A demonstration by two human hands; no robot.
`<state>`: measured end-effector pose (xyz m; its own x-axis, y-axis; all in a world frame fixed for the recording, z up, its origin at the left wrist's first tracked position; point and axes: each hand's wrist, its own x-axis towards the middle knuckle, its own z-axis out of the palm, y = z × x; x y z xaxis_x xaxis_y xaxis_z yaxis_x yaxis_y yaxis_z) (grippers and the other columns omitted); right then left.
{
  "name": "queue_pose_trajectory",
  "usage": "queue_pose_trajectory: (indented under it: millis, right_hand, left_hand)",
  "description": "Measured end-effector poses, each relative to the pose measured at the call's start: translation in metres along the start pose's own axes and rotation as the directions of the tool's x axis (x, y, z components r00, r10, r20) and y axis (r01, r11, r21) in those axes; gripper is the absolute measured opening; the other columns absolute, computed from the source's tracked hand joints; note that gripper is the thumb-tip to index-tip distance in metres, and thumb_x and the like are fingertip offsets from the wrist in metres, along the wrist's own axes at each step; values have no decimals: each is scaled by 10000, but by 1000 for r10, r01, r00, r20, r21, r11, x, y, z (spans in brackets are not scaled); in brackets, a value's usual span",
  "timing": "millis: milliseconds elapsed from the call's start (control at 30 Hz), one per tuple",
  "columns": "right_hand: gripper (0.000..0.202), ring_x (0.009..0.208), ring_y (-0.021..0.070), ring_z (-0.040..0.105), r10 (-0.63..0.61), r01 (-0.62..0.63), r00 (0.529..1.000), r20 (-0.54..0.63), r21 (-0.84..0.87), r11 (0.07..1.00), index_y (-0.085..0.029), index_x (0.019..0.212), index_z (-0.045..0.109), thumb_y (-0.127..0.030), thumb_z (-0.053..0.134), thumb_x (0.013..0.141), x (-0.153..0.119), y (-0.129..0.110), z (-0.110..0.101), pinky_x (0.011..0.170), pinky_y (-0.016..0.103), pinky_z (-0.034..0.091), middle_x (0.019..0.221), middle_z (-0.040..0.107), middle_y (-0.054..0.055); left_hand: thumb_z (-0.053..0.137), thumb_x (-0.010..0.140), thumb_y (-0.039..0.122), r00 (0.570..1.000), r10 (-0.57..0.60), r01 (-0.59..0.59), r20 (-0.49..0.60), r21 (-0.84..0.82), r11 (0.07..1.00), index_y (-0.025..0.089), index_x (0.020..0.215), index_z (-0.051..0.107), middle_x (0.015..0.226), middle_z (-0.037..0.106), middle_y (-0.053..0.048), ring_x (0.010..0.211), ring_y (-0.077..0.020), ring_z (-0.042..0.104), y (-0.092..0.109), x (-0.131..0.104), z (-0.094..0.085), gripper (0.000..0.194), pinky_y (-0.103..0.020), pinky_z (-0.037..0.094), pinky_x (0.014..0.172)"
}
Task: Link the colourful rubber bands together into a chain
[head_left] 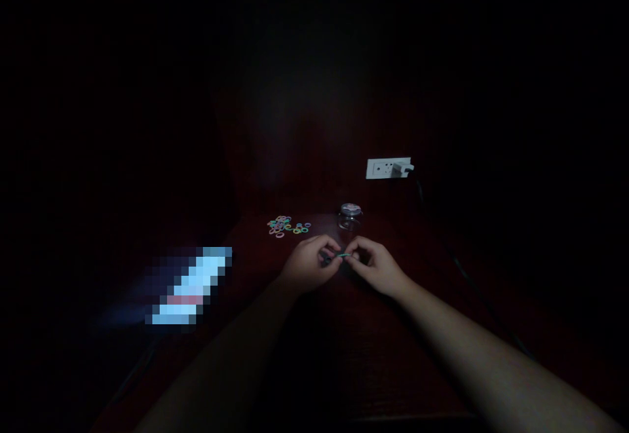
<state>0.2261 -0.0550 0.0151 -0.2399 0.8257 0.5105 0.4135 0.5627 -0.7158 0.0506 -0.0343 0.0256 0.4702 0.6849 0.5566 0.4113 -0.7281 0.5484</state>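
Note:
Between my two hands, just above the dark red table, is a small green band (343, 255). My left hand (312, 264) pinches its left end between thumb and fingers. The right end is pinched by my right hand (377, 264). Behind and to the left lies a loose pile of small coloured bands (281, 225), pink, green, yellow and blue. A small clear jar (350, 219) with a lid stands just beyond my hands. The dim light hides the finer detail of the green band.
A bright, pixelated screen-like object (191, 286) lies on the left of the table (383, 367). On the back wall at right is a white socket (382, 168) with a plug, and a dark cable (462, 270) runs down the right side.

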Motion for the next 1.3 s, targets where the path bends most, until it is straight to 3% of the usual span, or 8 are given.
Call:
queue_pose_trajectory:
  millis: [100, 300, 700, 900, 1000, 1133, 1300]
  right_hand:
    - [89, 556, 100, 416, 0, 0, 1000, 2, -6, 1000, -156, 738, 570, -240, 539, 737, 0, -2, -1, 537, 226, 355, 611, 476, -15]
    - [103, 550, 105, 422, 39, -39, 999, 13, 11, 999, -160, 752, 574, -254, 536, 736, 0, -2, 0, 516, 222, 353, 596, 486, -11]
    - [86, 632, 131, 522, 80, -81, 991, -111, -5, 997, -167, 753, 543, -232, 486, 751, 4, 5, -1, 580, 246, 407, 698, 573, 18]
    - [125, 536, 110, 539, 172, -142, 972, -162, 180, 973, -183, 826, 483, -261, 387, 809, 5, 12, -1, 518, 237, 423, 680, 545, -8]
    - [136, 508, 101, 514, 159, -115, 944, -290, 163, 980, -188, 885, 455, -283, 381, 819, 7, 17, -5, 511, 232, 414, 674, 553, -12]
    - [156, 490, 96, 490, 171, -107, 872, -458, 162, 981, -197, 927, 411, -307, 362, 827, 10, 24, -15, 502, 223, 406, 659, 545, -21]
    - [160, 487, 99, 468, 205, -143, 808, -553, 154, 978, -192, 917, 411, -298, 363, 807, 12, 37, -24, 463, 211, 387, 668, 546, -10]
  left_hand:
    - [536, 734, 209, 999, 25, -26, 25, 18, 999, 171, 812, 592, 805, 629, -27, 698, -110, 581, 3, 0, -2, 104, -197, 443, 572]
    - [507, 765, 226, 998, -38, 38, 48, 3, 999, 167, 791, 588, 731, 624, -13, 633, -95, 561, -2, 0, -3, 103, -188, 439, 569]
    - [511, 760, 272, 980, -158, 161, -118, 23, 987, 161, 789, 575, 698, 595, -10, 578, -84, 528, -22, 3, -17, 132, -176, 424, 522]
    - [522, 746, 284, 968, -211, 222, -138, 69, 973, 163, 753, 559, 681, 606, -4, 547, -87, 537, -27, 1, -22, 126, -192, 436, 526]
    - [519, 740, 278, 961, -254, 263, -105, 78, 962, 164, 748, 554, 707, 620, -13, 565, -100, 555, -33, 0, -23, 120, -207, 445, 538]
    - [532, 720, 268, 963, -255, 266, -86, 143, 953, 172, 729, 557, 731, 628, -17, 625, -121, 575, -38, 0, -25, 100, -230, 457, 587]
    - [537, 718, 273, 962, -263, 273, -74, 211, 939, 184, 703, 540, 697, 625, -3, 641, -127, 586, -42, -1, -27, 90, -229, 446, 596]
